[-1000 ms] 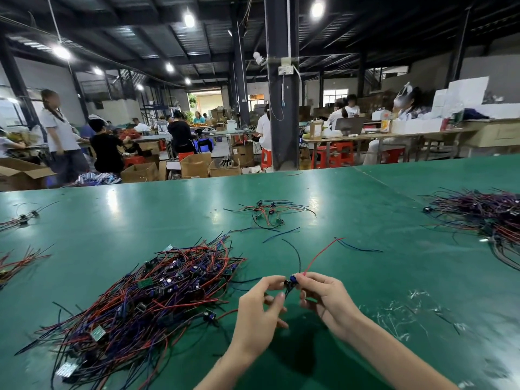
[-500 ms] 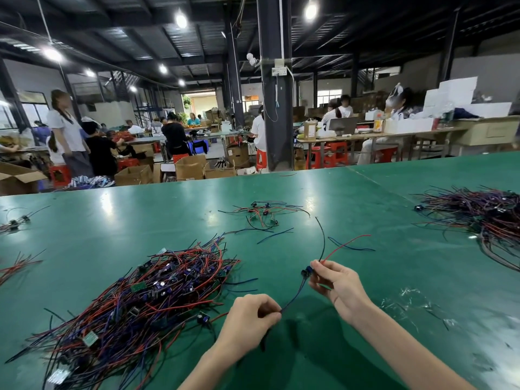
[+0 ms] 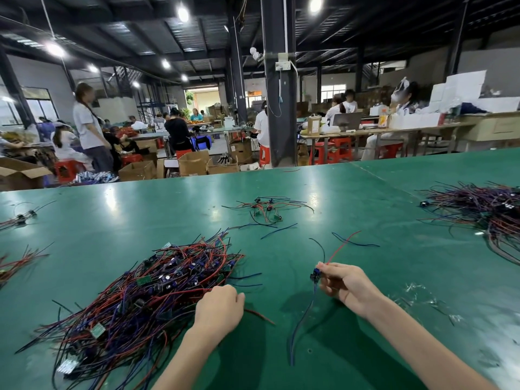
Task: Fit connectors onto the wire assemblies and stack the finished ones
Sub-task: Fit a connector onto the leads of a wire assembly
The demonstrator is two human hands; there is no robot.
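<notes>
Wire assembly (image 3: 315, 275) hangs pinched in right hand (image 3: 345, 285); left hand (image 3: 219, 307) curls at wire pile (image 3: 157, 280), grip unclear.

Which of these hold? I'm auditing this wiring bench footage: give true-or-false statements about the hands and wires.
1. The right hand pinches a small blue-and-black connector assembly. True.
2. The left hand lies flat on bare table. False: it rests, fingers curled, at the edge of the big tangled pile of red, blue and black wires.
3. A second dark wire pile lies on the green table at far right. True.
4. The held assembly's blue wire is bundled into the palm. False: it hangs down loose below the hand.
</notes>
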